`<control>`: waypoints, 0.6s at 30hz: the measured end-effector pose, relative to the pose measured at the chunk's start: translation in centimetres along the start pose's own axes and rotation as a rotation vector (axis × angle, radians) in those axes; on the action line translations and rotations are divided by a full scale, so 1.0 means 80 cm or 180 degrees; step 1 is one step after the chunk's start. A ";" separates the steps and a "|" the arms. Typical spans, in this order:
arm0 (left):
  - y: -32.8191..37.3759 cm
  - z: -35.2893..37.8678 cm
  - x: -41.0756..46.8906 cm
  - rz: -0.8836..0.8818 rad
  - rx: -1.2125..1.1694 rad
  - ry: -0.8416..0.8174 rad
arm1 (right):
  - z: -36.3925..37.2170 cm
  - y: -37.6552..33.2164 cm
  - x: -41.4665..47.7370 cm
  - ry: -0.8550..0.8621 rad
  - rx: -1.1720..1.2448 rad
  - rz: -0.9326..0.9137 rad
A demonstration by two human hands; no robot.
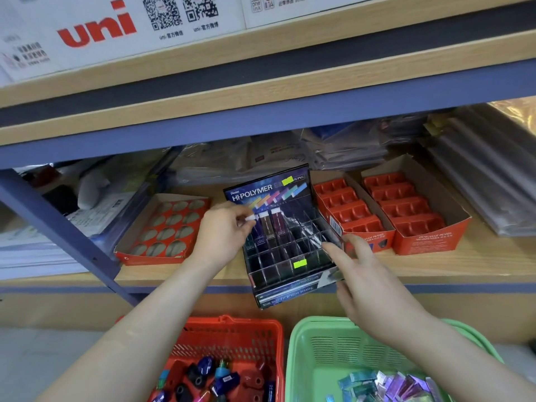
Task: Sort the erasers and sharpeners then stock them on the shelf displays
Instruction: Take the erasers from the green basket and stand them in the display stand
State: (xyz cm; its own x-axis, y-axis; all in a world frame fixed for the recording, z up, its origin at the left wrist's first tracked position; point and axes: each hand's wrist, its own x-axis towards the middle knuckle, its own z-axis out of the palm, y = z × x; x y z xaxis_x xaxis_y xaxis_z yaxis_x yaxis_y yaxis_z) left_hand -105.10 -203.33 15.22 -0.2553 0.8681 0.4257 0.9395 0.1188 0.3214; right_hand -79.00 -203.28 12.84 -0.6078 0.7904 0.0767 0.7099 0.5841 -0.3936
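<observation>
While the left hand (223,233) pinches a slim eraser (251,218) over the back row of the eraser display (290,294), beside two standing erasers (271,224), the right hand (368,274) holds nothing, its fingers straight at the display's right edge. Most slots look unfilled. Loose erasers (400,384) lie in the green basket (295,343), the sharpeners (203,372) in the red basket (232,322), and the orange trays (429,242) are bare, so I judge the stocking only begun.

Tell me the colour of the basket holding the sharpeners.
The basket holding the sharpeners is red; the head view shows it.
</observation>
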 end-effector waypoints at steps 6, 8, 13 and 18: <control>0.000 0.012 0.007 0.0182 0.0624 -0.0058 | 0.002 0.005 0.004 0.0031 0.0201 -0.0012; 0.001 0.012 0.007 0.0198 0.0710 -0.0159 | 0.000 0.009 0.004 -0.0011 0.0282 -0.0051; 0.023 -0.021 -0.016 0.0048 0.0269 0.0337 | -0.028 0.031 -0.007 0.0010 0.0601 0.0122; 0.086 -0.049 -0.113 0.0532 -0.0993 -0.0008 | -0.054 0.067 -0.047 -0.0984 0.0475 0.0355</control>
State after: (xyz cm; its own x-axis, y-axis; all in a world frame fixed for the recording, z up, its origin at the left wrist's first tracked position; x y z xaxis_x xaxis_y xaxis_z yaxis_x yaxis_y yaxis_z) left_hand -97.24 -212.23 16.87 -0.1029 0.8643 0.4923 0.8532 -0.1777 0.4904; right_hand -71.39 -202.32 14.43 -0.6247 0.7411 -0.2459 0.7319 0.4460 -0.5152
